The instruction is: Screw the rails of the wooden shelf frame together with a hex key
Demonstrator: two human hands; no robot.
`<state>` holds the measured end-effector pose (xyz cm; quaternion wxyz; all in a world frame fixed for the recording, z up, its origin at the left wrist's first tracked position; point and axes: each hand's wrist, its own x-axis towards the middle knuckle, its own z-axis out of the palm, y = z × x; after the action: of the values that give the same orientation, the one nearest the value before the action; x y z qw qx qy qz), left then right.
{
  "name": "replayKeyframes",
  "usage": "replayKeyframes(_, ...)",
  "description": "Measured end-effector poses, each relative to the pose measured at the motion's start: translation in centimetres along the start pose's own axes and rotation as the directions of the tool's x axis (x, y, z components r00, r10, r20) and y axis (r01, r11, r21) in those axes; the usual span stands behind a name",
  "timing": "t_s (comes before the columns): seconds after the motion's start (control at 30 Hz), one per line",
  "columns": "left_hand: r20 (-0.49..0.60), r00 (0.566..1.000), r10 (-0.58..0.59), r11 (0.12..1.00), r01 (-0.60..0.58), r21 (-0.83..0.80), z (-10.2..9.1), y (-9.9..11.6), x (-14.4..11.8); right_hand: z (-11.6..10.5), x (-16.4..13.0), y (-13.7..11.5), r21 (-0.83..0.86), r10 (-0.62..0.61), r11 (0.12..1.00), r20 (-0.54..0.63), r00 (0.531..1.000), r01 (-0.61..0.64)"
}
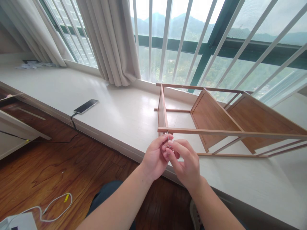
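Observation:
A brown wooden shelf rack (203, 131) lies on its side on the white window ledge, its near rail running to the right. Just below that rail's left end, both hands meet. My right hand (185, 159) is closed, thumb and forefinger pinching a thin metal piece (168, 136), which looks like a screw or a hex key; the exact kind cannot be made out. My left hand (155, 156) curls around the same piece from the left, its thumb up near the rail. The fingers partly hide the metal.
A phone (86, 106) with a black cable lies at the ledge's front edge (107, 137). Curtains (112, 41) and a barred window stand behind. A white cable (55, 204) lies on the wooden floor. Far left, papers (35, 65) rest on the ledge.

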<state>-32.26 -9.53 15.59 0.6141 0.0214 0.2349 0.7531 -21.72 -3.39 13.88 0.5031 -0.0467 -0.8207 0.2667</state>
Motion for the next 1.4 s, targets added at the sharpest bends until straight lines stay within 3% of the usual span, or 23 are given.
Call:
replayKeyframes(0.47,-0.008,1.0,-0.001,1.0,0.001,0.012,-0.33,-0.14,0.33,-0.42,0.42,0.5,0.083,-0.018,0.996,0.106,0.994,0.01)
replayKeyframes(0.8,0.004,1.0,0.023,0.999,-0.023,0.025,-0.14,-0.13,0.19,-0.21,0.28,0.54,0.006,0.061,0.998,-0.053,0.997,-0.061)
replayKeyframes(1.1,-0.055,0.997,0.054,0.997,-0.051,0.059,-0.36,-0.34,0.24,-0.11,0.14,0.05,0.039,0.121,0.992,-0.01,0.993,-0.121)
replayKeyframes(1.4,-0.053,0.993,0.104,0.989,-0.097,0.113,-0.14,-0.24,0.19,-0.08,-0.03,0.19,0.032,0.1,0.994,-0.019,0.995,-0.1)
